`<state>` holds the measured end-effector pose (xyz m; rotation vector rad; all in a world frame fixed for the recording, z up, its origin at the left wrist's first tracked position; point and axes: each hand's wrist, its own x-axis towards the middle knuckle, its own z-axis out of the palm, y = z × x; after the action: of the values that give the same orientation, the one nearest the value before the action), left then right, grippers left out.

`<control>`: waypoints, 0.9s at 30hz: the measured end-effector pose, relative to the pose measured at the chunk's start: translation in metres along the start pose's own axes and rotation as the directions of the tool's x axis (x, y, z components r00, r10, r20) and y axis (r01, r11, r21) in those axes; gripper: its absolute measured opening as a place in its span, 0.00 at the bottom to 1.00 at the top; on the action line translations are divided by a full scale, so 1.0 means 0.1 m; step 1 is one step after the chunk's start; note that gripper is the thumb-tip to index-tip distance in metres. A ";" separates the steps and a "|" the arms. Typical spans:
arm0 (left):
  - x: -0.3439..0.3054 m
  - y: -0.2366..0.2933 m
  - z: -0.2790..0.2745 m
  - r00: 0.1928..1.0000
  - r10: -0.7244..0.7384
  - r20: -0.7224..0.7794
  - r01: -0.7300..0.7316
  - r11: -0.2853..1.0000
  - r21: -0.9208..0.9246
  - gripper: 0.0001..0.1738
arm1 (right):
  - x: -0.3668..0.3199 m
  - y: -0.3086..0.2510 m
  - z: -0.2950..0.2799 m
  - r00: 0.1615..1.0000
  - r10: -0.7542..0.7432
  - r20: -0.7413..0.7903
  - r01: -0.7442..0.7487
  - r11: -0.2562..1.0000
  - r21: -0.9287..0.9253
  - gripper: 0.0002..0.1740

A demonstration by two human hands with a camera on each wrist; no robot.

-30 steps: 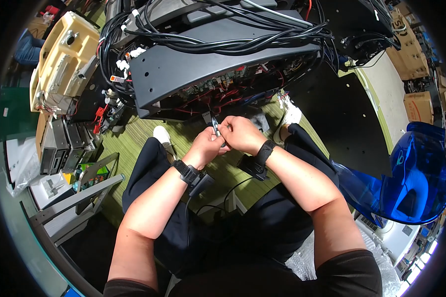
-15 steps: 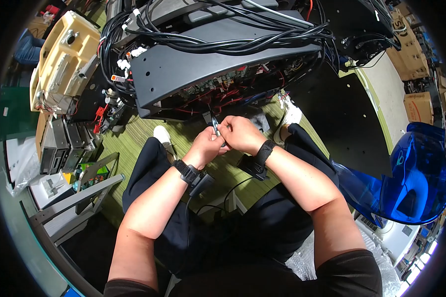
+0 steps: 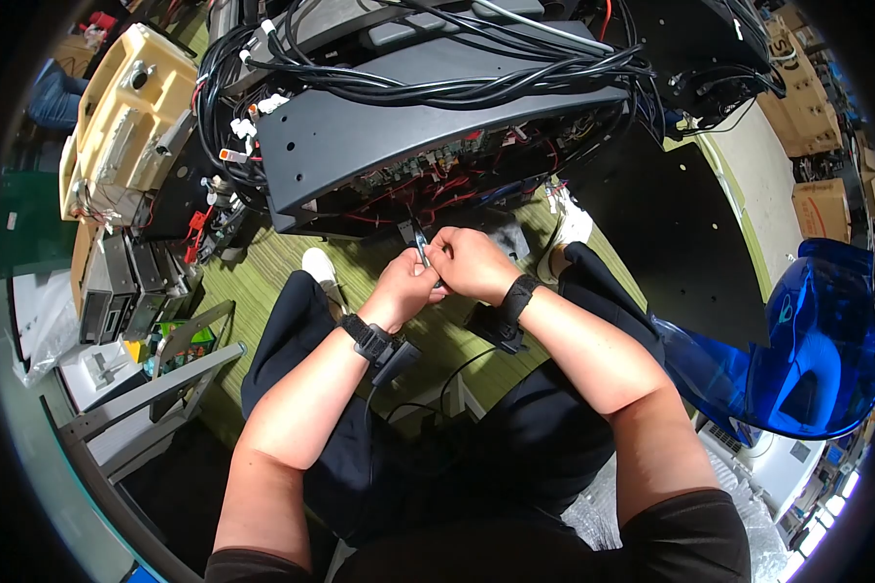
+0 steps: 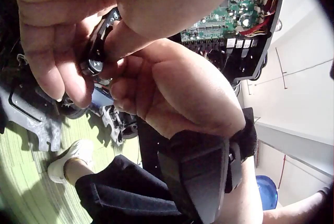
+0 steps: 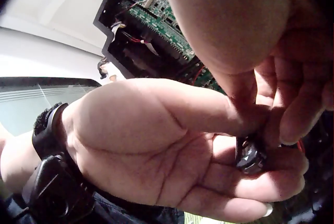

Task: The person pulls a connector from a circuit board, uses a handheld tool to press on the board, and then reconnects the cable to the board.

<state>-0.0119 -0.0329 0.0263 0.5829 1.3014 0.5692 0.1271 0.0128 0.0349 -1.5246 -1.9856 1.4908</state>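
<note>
Below the open front of a large black housing, both hands meet around a slim black tool with a shiny part. My left hand holds it, with the thumb laid across it and the fingers curled beneath. From the other side, my right hand pinches it, thumb and curled fingers close to the left thumb. The left wrist view shows the tool's rounded end poking out by the left fingers. That glossy end also lies on the left fingers in the right wrist view. Hands cover most of the tool, so its exact kind cannot be told.
Green circuit boards and red wires fill the housing. Bundled black cables run across its top. A black panel and a blue translucent shell are at right. At left stand a cream casing and metal boxes.
</note>
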 end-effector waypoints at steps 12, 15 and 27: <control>0.04 -0.10 -0.10 0.998 0.005 -0.056 -0.004 1.000 0.014 0.10 | -0.04 -0.22 -0.01 1.000 0.024 0.007 -0.024 0.999 -0.031 0.14; 0.05 -0.10 -0.13 0.998 0.018 -0.057 -0.018 1.000 0.003 0.11 | -0.03 -0.22 0.03 1.000 -0.020 -0.019 0.019 0.999 -0.042 0.14; -0.13 0.10 0.02 0.979 0.168 -0.113 -0.161 0.985 0.068 0.04 | -0.16 -0.43 -0.11 0.991 -0.100 -0.092 0.082 0.979 -0.185 0.13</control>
<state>-0.0132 -0.0343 0.0424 0.7192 1.3938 0.7131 0.1167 0.0084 0.0806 -1.5209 -2.1500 1.2021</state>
